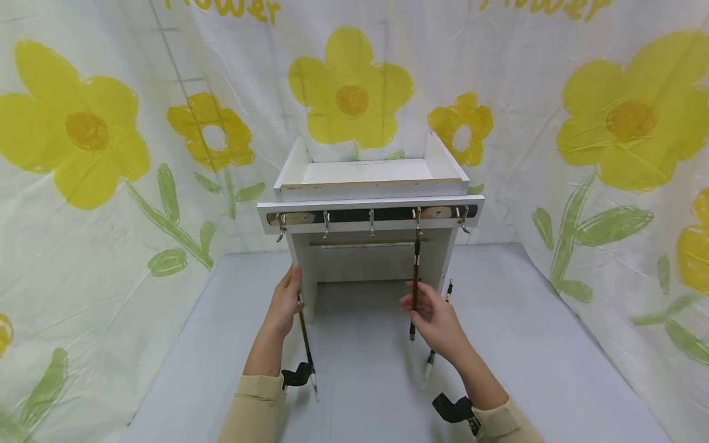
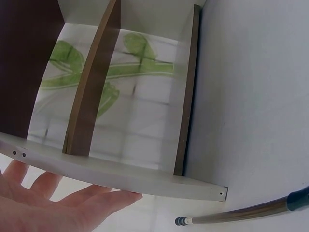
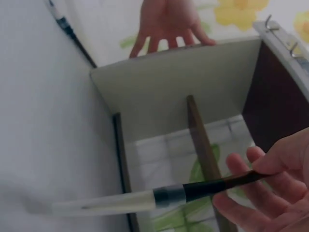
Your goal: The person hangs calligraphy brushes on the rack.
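The shelf unit is mostly white, its hooks are silver. The right hand's calligraphy brush is brown, black and white. The white backdrop has yellow flowers with green leaves.

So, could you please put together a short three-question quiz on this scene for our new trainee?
1. How many hooks line the front of the white stand?
2. True or false: the left hand is holding a brush.
3. In the head view, counting from the left, which hook is directly above the brush in the right hand?
A) second
B) third
C) fourth

Key:
1. Five.
2. False; its fingers rest against the outside of the white stand.
3. C.
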The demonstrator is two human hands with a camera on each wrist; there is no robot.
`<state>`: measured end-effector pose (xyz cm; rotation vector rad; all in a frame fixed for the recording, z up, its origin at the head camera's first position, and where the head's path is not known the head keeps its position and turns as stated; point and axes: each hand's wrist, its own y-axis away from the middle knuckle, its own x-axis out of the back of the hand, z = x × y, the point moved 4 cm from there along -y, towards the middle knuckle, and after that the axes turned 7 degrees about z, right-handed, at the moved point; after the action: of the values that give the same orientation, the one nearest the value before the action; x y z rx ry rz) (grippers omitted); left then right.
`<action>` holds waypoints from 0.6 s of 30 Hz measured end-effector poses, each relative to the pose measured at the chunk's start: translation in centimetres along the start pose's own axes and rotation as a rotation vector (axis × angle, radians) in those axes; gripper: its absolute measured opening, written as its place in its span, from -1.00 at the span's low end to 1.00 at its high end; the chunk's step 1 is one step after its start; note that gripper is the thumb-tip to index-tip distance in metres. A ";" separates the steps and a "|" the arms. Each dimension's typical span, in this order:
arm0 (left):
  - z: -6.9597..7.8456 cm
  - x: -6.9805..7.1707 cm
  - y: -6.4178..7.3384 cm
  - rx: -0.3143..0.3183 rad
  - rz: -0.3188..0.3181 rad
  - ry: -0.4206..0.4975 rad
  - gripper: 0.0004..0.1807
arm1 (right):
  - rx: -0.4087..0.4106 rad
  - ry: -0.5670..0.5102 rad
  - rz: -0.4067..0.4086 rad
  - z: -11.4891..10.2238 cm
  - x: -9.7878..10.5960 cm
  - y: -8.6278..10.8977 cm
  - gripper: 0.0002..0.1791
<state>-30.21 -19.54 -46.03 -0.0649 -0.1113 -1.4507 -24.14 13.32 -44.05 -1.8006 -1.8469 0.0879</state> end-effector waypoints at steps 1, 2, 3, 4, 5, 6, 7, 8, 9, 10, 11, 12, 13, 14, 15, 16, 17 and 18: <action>0.1 0.0 0.0 0.003 -0.003 0.002 -0.10 | 0.005 -0.006 0.001 0.2 0.0 -0.1 -0.39; 0.2 0.0 0.0 0.010 -0.006 0.004 -0.12 | 0.009 -0.009 -0.001 0.3 0.0 -0.1 -0.40; 0.6 -0.1 0.3 0.012 -0.011 0.003 -0.14 | 0.010 -0.015 -0.001 0.4 0.0 -0.2 -0.40; 1.0 -0.1 0.5 0.016 -0.015 0.002 -0.17 | 0.005 -0.025 -0.003 0.4 0.0 -0.2 -0.41; 1.5 -0.1 0.9 0.019 -0.017 0.002 -0.18 | 0.000 -0.027 -0.004 0.5 0.1 -0.2 -0.41; 2.0 -0.1 1.2 0.022 -0.019 -0.001 -0.20 | 0.002 -0.021 -0.006 0.5 0.2 -0.2 -0.42; 2.4 -0.1 1.5 0.023 -0.020 -0.005 -0.21 | 0.005 -0.011 -0.004 0.5 0.3 -0.2 -0.43; 2.5 -0.1 1.6 0.025 -0.019 -0.006 -0.22 | 0.006 0.004 0.000 0.5 0.4 -0.2 -0.43; 2.5 -0.1 1.6 0.021 -0.018 -0.006 -0.21 | 0.007 0.022 0.008 0.6 0.6 -0.2 -0.43; 2.1 -0.1 1.4 0.019 -0.015 -0.004 -0.20 | 0.006 0.042 0.017 0.6 0.7 -0.2 -0.43; 1.7 -0.1 1.1 0.015 -0.013 -0.004 -0.18 | 0.007 0.063 0.028 0.6 0.9 -0.2 -0.42; 1.2 0.0 0.7 0.010 -0.012 -0.004 -0.17 | 0.006 0.079 0.036 0.7 1.1 -0.1 -0.41; 0.8 0.0 0.5 0.006 -0.009 -0.003 -0.15 | 0.000 0.086 0.043 0.7 1.2 -0.1 -0.40; 0.3 0.0 0.2 0.002 -0.006 0.001 -0.13 | -0.006 0.089 0.047 0.8 1.3 -0.1 -0.39; 0.2 0.0 0.1 -0.004 -0.005 0.002 -0.12 | -0.006 0.084 0.047 0.9 1.4 -0.1 -0.39; 0.1 0.0 0.1 -0.007 -0.003 0.002 -0.10 | -0.006 0.077 0.048 0.9 1.5 -0.2 -0.39; 0.0 0.0 0.1 -0.009 -0.002 0.004 -0.09 | -0.001 0.069 0.046 0.8 1.6 -0.2 -0.39; 0.0 0.0 0.0 -0.012 -0.001 0.006 -0.08 | 0.005 0.062 0.046 0.8 1.7 -0.3 -0.39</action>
<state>-30.19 -19.53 -46.05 -0.0704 -0.0980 -1.4523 -24.65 15.17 -44.06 -1.8221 -1.7615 0.0527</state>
